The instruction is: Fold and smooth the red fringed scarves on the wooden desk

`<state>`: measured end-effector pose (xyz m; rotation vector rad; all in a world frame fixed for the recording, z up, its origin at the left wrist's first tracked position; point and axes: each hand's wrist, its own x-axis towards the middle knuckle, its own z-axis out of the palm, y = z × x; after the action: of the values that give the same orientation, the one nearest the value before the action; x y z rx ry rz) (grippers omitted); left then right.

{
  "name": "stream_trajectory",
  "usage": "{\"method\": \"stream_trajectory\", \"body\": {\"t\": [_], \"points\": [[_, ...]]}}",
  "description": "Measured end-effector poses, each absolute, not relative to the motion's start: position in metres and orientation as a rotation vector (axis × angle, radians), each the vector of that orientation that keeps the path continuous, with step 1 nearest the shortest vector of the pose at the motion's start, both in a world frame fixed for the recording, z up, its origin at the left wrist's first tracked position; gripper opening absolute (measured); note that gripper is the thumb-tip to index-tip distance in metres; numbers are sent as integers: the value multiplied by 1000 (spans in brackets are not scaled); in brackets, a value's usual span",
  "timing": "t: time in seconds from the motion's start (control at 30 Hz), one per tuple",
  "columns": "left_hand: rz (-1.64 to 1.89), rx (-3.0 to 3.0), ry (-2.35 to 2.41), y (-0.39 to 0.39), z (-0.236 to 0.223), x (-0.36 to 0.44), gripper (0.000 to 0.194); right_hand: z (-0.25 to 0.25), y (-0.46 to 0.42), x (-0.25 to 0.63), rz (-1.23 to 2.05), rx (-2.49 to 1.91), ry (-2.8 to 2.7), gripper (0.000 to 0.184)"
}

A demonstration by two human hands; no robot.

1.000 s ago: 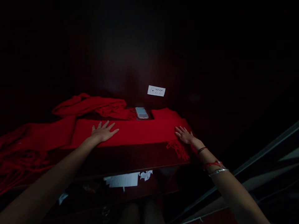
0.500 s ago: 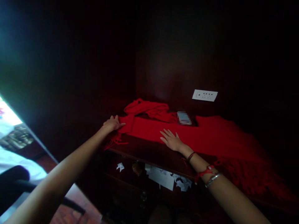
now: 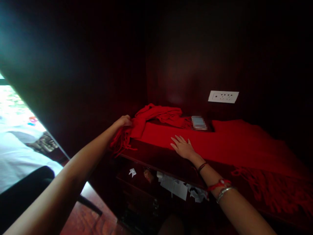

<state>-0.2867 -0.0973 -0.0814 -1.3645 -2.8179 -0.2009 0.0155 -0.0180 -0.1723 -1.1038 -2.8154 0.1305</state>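
Observation:
A red fringed scarf [image 3: 230,143] lies stretched out along the dark wooden desk top, its left end folded over and its right fringe spread near the front edge. My left hand [image 3: 125,120] is closed at the folded left end, pinching the fabric just above the hanging tassels. My right hand [image 3: 183,147] rests flat on the scarf's front edge with its fingers spread. Behind the left part, a bunched heap of red fabric [image 3: 161,112] sits by the wall; whether it is one piece with the scarf I cannot tell.
A blurred-out light rectangular object [image 3: 199,123] lies behind the scarf. A white socket plate [image 3: 223,96] is on the back wall. Below the desk top, an open compartment holds papers [image 3: 173,186] and a small crumpled white scrap [image 3: 132,172]. A dark chair [image 3: 31,186] stands at lower left.
My left hand has gone from lying spread on the folded end to gripping it, and the fold has shifted slightly. My right hand stays flat on the scarf. The camera view has turned a little left.

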Motion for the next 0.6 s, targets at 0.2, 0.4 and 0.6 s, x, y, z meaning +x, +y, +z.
{"method": "stream_trajectory", "body": {"t": [0.2,0.4,0.6], "points": [[-352,-1514,-2687,-90,-49,-288,51,-173,-18,15,151,-1073,-2767,49],[-478,-1888,-2115,-69,-40,-199,69,-173,-4,16,471,-1052,-2456,39],[-453,-2351,-2003,-49,-75,-159,60,-171,16,18,1134,-1006,-1654,34]]}}
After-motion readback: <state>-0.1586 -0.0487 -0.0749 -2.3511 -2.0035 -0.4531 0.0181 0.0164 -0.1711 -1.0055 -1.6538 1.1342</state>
